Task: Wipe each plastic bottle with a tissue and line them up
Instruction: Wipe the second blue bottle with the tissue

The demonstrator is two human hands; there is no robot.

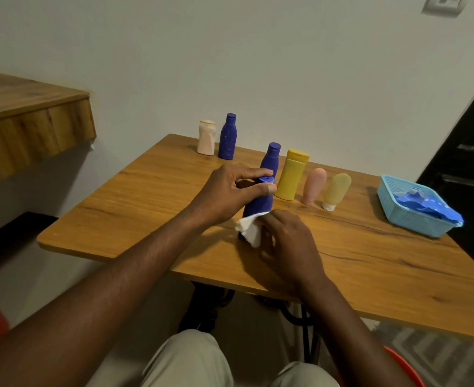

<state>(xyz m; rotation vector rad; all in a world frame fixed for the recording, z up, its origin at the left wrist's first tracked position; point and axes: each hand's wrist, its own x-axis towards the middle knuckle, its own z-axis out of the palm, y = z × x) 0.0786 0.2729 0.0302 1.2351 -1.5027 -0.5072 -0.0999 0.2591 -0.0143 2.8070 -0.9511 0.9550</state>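
Left hand (230, 191) has its grip on the top of a blue bottle (259, 203), thumb and fingers pinching it around the cap. The bottle is near the middle of the wooden bench (146, 196), base down and leaning a bit toward the person. Right hand (288, 241) is curled round a crumpled white tissue (251, 230) and presses it against the lower part of that bottle, so both grips are busy (one on the bottle, one on the tissue).

Just behind it there's a row: a second blue bottle (270, 159), a yellow bottle (291, 177), a pink tube (314, 185) and a pale yellow tube (337, 189) standing on its white cap. They sit side by side, close but not obviously touching.

Back near the wall, well apart from that row, a third blue bottle (227, 138) stands just beside a whitish-peach bottle (207, 138).

At the right end of the bench is a light blue basket (409, 222) with a blue packet (428, 206) lying in it.
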